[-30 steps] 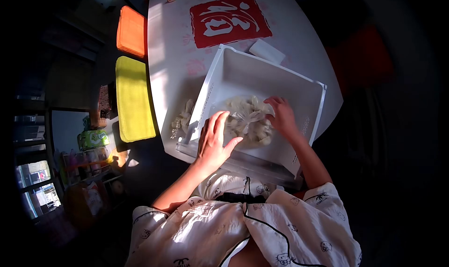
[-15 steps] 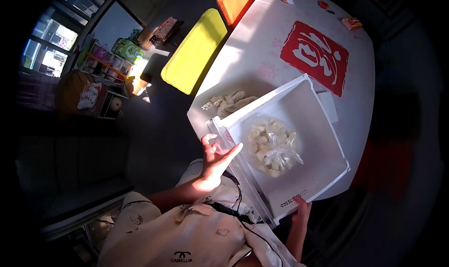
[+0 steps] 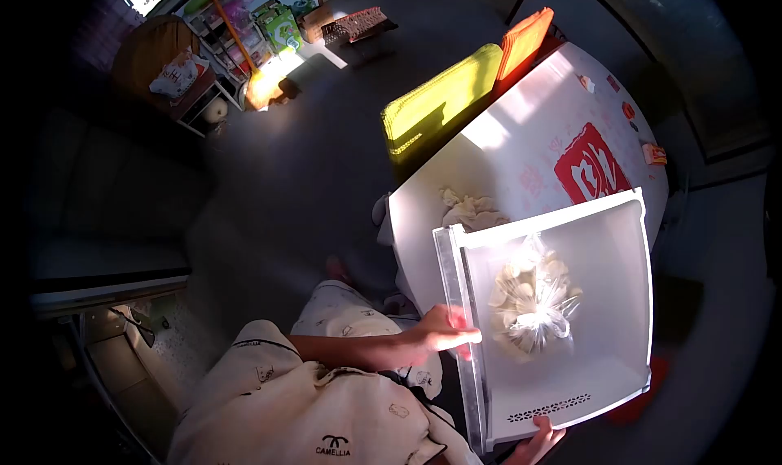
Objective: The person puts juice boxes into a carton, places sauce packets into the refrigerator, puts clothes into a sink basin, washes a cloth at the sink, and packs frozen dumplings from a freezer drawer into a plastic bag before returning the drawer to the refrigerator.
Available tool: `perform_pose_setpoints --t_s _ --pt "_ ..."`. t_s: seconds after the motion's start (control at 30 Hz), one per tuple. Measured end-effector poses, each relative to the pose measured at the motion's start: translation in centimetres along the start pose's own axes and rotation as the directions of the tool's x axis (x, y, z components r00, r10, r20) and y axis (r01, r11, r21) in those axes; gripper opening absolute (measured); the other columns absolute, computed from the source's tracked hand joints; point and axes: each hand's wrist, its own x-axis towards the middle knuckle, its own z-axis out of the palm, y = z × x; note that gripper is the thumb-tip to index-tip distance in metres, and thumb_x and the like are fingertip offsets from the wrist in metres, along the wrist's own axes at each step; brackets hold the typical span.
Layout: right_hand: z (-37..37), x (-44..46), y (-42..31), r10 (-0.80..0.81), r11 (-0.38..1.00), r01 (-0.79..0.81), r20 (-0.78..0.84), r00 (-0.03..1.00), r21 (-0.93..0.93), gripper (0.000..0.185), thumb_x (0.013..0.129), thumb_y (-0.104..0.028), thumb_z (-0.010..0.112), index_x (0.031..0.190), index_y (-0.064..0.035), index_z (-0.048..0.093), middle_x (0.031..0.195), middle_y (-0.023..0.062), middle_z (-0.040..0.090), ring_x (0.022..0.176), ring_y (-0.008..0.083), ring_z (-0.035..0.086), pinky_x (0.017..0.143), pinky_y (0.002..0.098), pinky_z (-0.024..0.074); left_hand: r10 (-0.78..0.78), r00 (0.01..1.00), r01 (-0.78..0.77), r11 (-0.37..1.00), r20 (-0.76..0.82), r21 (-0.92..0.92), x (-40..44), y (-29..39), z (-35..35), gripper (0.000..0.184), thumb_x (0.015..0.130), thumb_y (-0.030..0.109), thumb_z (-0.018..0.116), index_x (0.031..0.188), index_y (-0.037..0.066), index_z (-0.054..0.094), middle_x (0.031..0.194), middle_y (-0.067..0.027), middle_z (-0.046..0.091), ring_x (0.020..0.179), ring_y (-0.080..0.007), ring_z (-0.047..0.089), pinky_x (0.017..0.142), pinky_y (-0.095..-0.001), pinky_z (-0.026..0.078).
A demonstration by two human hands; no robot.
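Note:
A white drawer-like bin [image 3: 603, 302] with a clear front panel is held in front of my body, over the near edge of the table. Inside it lies a knotted clear plastic bag [image 3: 533, 302] of pale, lumpy pieces. My left hand [image 3: 444, 331] grips the bin's front panel, thumb over the rim and fingers behind the clear plastic. At the bin's perforated side, my right hand [image 3: 539, 442] is closed on the lower edge, its palm partly hidden. Another bag of pale pieces [image 3: 474, 212] rests on the table beside the bin.
The table [image 3: 423, 196] bears a red printed square [image 3: 590, 165] and small items at its far end. Yellow [image 3: 440, 94] and orange [image 3: 525, 43] chair covers line its left side. Farther back are a shelf [image 3: 236, 33] and a low stool [image 3: 358, 27]. A lit doorway-like opening shows at lower left.
The view has swung left. Both hands have left the bag inside the bin and taken hold of the bin, first the right, then the left. The bin has turned and overhangs the table edge more.

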Motion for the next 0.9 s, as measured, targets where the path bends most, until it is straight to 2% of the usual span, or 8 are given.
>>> perform_pose_setpoints --t_s 0.17,0.2,0.47,0.53,0.6,0.7,0.8,0.9 --pt "6.6 -7.9 -4.4 -0.251 0.966 0.254 0.057 0.966 -0.041 0.052 0.055 0.000 0.053 0.105 0.0041 0.041 0.096 0.0136 0.049 0.085 0.0238 0.051 0.073 0.0336 0.0453 0.280 0.960 -0.264 0.920 0.014 -0.289 -8.5 2.2 -6.4 0.020 0.075 0.018 0.066 0.076 0.003 0.052 0.071 -0.0046 0.057 0.060 -0.0135 0.060 0.056 -0.0251 0.044" --pt "8.2 -9.7 -4.9 -0.287 0.955 0.292 0.091 0.954 -0.044 0.052 0.055 0.000 0.053 0.105 0.0041 0.041 0.096 0.0136 0.049 0.085 0.0237 0.051 0.073 0.0335 0.0453 0.234 0.972 -0.232 0.939 -0.021 -0.255 -11.2 3.4 -8.3 0.017 0.078 0.012 0.063 0.077 0.006 0.047 0.070 -0.0024 0.051 0.061 -0.0150 0.058 0.072 -0.0288 0.046" --pt "22.1 -23.7 -5.5 -0.311 0.916 0.399 0.574 0.757 -0.031 0.054 0.056 0.000 0.054 0.108 0.0039 0.039 0.097 0.0136 0.049 0.084 0.0221 0.051 0.074 0.0328 0.0455 0.162 0.898 -0.374 0.770 -0.408 -0.517 -29.3 3.2 -21.7 0.025 0.077 0.008 0.061 0.098 0.005 0.047 0.083 -0.0044 0.050 0.075 -0.0160 0.057 0.079 -0.0336 0.043" --pt "27.2 -25.7 -4.3 -0.230 0.915 0.395 0.702 0.674 -0.080 0.058 0.058 0.000 0.056 0.112 0.0037 0.036 0.097 0.0136 0.050 0.083 0.0207 0.052 0.074 0.0319 0.0457 0.577 0.570 -0.660 0.746 -0.585 0.093 -31.3 -0.7 -24.8 0.021 0.078 0.012 0.061 0.095 0.002 0.051 0.084 -0.0054 0.053 0.077 -0.0163 0.058 0.070 -0.0300 0.046" --pt "32.3 -28.4 -2.9 -0.140 0.919 0.381 0.816 0.561 -0.104 0.061 0.057 0.002 0.057 0.114 0.0034 0.035 0.097 0.0130 0.050 0.083 0.0199 0.052 0.074 0.0309 0.0451 0.695 0.360 -0.682 0.651 -0.622 0.333 -32.9 -2.9 -27.0 0.022 0.078 0.012 0.061 0.096 0.002 0.052 0.087 -0.0067 0.054 0.079 -0.0176 0.058 0.069 -0.0296 0.047" --pt "39.2 -33.4 -0.9 -0.025 0.872 0.473 0.952 0.304 -0.128 0.060 0.058 0.000 0.058 0.113 0.0036 0.035 0.096 0.0129 0.050 0.085 0.0208 0.052 0.076 0.0313 0.0444 0.481 0.348 -0.740 0.668 -0.805 0.079 -36.7 -4.4 -28.4 0.030 0.076 0.006 0.060 0.104 0.003 0.051 0.094 -0.0088 0.056 0.083 -0.0209 0.056 0.078 -0.0334 0.044" --pt "44.5 -40.3 0.6 0.089 0.824 0.553 0.992 0.089 -0.123 0.049 0.060 -0.002 0.058 0.106 0.0057 0.042 0.092 0.0133 0.053 0.081 0.0203 0.054 0.073 0.0303 0.0447 -0.036 0.512 -0.854 0.082 -0.858 -0.514 -41.3 -4.9 -30.3 0.027 0.079 0.017 0.058 0.102 0.005 0.051 0.087 -0.0087 0.057 0.082 -0.0214 0.056 0.076 -0.0345 0.045" --pt "50.9 -46.9 2.9 0.175 0.750 0.661 0.971 -0.160 -0.026 0.028 0.058 -0.003 0.057 0.084 0.0067 0.056 0.074 0.0097 0.058 0.066 0.0163 0.056 0.063 0.0288 0.0456 -0.200 0.355 -0.932 -0.006 -0.913 -0.361 -41.1 -6.1 -33.8 0.026 0.081 0.024 0.056 0.100 0.007 0.052 0.088 -0.0096 0.057 0.082 -0.0209 0.057 0.075 -0.0345 0.045"
